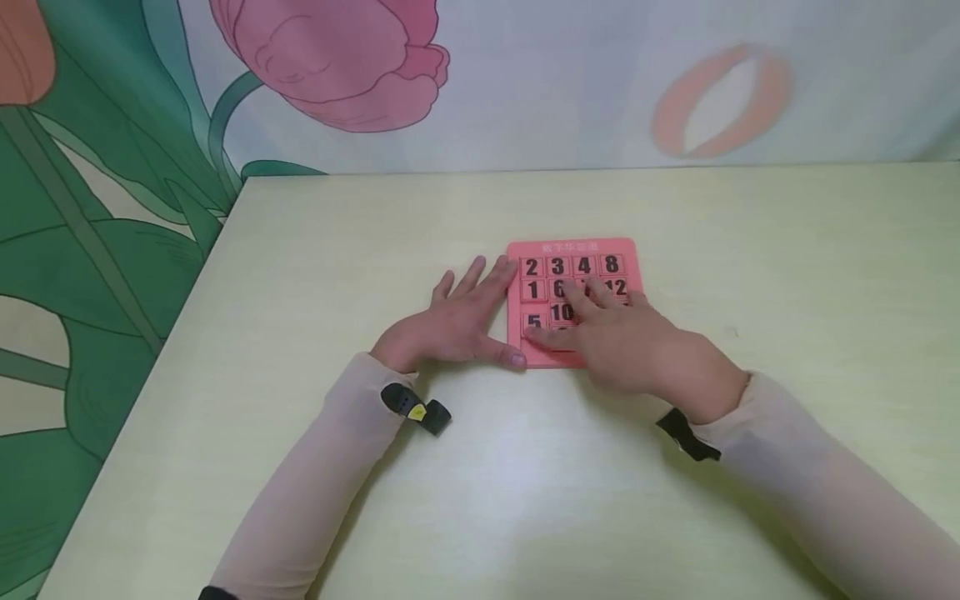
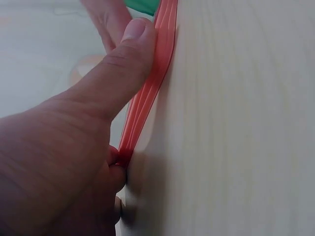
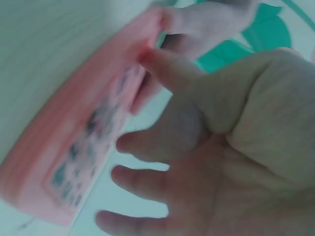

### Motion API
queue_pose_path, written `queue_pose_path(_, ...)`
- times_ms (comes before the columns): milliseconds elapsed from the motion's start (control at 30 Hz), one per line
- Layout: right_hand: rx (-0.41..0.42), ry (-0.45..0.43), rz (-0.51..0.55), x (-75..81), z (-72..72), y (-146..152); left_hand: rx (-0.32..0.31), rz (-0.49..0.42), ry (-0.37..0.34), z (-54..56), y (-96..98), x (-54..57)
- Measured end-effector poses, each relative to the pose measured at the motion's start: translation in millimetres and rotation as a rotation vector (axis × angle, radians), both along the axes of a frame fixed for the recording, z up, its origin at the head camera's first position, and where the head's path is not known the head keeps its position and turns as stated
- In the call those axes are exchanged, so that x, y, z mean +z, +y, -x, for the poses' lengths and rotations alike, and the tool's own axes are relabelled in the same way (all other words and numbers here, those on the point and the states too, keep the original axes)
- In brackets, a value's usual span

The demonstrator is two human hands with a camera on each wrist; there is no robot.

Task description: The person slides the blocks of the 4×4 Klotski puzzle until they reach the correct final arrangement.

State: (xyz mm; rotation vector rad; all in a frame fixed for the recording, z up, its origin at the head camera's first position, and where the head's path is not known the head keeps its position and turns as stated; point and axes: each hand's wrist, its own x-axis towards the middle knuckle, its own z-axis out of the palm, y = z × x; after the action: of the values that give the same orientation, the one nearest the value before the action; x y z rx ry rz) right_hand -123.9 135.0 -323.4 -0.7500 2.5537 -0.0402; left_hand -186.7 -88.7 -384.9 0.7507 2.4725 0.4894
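A pink sliding number puzzle (image 1: 574, 247) lies flat on the table, its tiles printed with black numbers. My left hand (image 1: 468, 321) rests at the puzzle's left side, fingers spread. Its index fingertip touches the upper left edge and its thumb (image 2: 130, 59) presses by the near left corner. Over the lower right tiles stretches my right hand (image 1: 626, 337), hiding several of them. The right thumb (image 3: 165, 66) touches the left column just under the 5 tile (image 1: 533, 321), which sits slightly lower than the 10 tile (image 1: 561, 312). The other right fingers extend over the second row.
The pale wooden table (image 1: 300, 250) spreads around the puzzle. A fabric backdrop with a pink flower (image 1: 337, 58) and green leaves hangs along the far and left edges. A black strap with a small camera (image 1: 416, 408) sits on the left wrist.
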Motion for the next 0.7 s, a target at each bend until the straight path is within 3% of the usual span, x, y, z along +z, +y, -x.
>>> queue_pose_path(133, -0.014, 0.049, 0.009, -4.8, 5.4, 2.0, 0.002, 0.011, 0.002, 0.1, 2.3, 1.8)
queue_pose_path(300, -0.038, -0.026, 0.058, 3.5, 3.2, 17.3, -0.001, 0.005, 0.002, 0.1, 4.8, 1.1)
queue_pose_path(467, -0.023, -0.039, 0.043, 7.1, -5.5, 30.9, -0.018, 0.005, 0.000, 0.5, 7.5, 3.2)
queue_pose_path(700, 0.004, -0.029, 0.086, -3.1, -9.9, 17.3, -0.007, 0.013, 0.002, -1.6, 3.5, 4.1)
